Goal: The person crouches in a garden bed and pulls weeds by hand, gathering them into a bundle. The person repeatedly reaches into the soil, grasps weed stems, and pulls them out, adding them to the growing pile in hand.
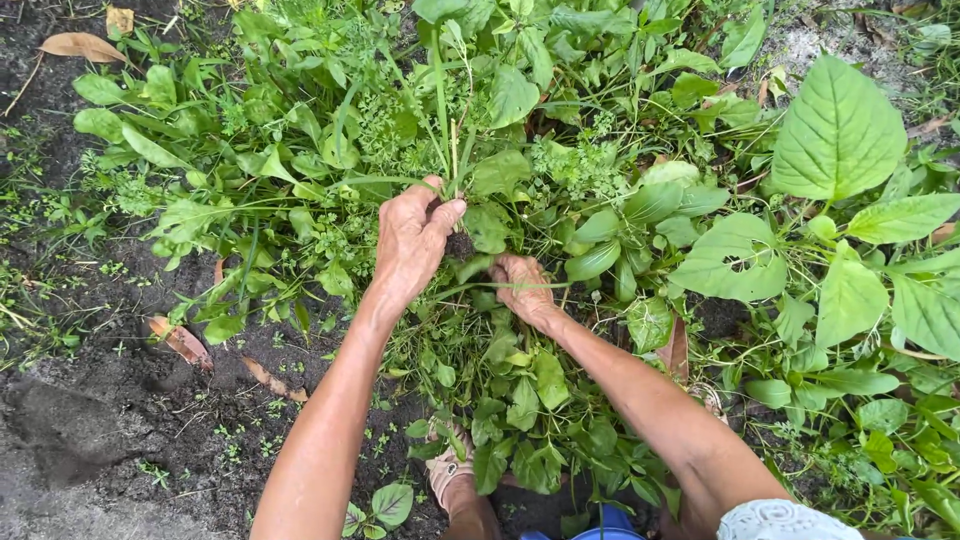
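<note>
My left hand point(412, 243) is closed around the base of a tall grassy weed point(447, 110), with a dark clump of roots and soil point(459, 244) just under my thumb. My right hand point(522, 287) reaches down into the low stems beside it, fingers curled into the greenery; what it grips is hidden by leaves. A thin green stem point(500, 286) runs across the back of that hand. Both forearms come up from the bottom of the view.
A dense patch of weeds with broad leaves point(838, 130) fills the centre and right. Bare dark soil point(110, 400) with dry brown leaves point(182, 343) lies to the left. My sandalled foot point(452, 470) stands at the bottom among small plants.
</note>
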